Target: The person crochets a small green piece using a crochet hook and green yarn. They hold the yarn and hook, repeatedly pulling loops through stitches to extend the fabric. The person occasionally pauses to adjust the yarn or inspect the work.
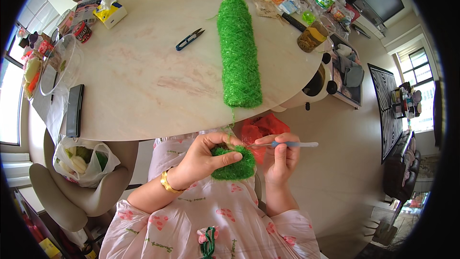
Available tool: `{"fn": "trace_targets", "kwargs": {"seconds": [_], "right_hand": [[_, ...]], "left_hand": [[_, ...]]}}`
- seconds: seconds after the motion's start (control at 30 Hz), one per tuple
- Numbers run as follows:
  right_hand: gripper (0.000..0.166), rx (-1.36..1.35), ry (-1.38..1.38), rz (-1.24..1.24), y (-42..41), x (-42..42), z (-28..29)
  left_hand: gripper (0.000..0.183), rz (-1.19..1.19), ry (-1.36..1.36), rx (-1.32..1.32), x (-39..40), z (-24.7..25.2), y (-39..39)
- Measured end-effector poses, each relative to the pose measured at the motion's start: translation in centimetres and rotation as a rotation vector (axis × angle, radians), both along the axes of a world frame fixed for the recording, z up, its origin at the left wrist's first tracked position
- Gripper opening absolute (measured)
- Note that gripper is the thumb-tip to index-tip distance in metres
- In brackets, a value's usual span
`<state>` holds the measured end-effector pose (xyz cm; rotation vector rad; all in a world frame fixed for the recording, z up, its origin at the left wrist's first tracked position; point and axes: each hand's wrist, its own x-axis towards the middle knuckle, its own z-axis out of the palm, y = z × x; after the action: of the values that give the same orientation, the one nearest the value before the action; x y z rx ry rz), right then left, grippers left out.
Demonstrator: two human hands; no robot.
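Observation:
My left hand (pixel 210 153) pinches a fuzzy green crocheted piece (pixel 235 169) between thumb and fingers, above my lap. In my right hand (pixel 282 158) is a crochet hook (pixel 294 144) with a blue and pale handle. Its metal tip meets the top edge of the piece near my left fingertips; the exact stitch is too small to tell. A strand of green yarn (pixel 233 115) runs from my left hand up to a long cone of fuzzy green yarn (pixel 240 54) lying on the table. Thread snips (pixel 189 39) lie left of the cone.
The marble-patterned table (pixel 143 68) has a curved front edge. On its left are a black phone (pixel 75 110), a clear plastic bowl (pixel 61 66) and a tissue box (pixel 110 14). A glass cup (pixel 312 37) stands at right. A chair (pixel 61 198) holds a white plastic bag (pixel 84 162).

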<state>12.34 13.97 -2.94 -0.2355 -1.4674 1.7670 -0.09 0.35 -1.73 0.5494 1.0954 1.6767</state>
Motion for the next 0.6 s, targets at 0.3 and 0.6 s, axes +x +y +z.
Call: {"fn": "trace_targets", "kwargs": {"seconds": [0.3,0.6], "right_hand": [[0.020,0.061,-0.026,0.041,0.07,0.11,0.25],[0.020,0.108,-0.053,0.018,0.03,0.06,0.38]], "left_hand": [[0.017,0.003,0.042,0.012,-0.04,0.16,0.03],[0.017,0.009,0.090,0.002,-0.04,0.16,0.02]]}}
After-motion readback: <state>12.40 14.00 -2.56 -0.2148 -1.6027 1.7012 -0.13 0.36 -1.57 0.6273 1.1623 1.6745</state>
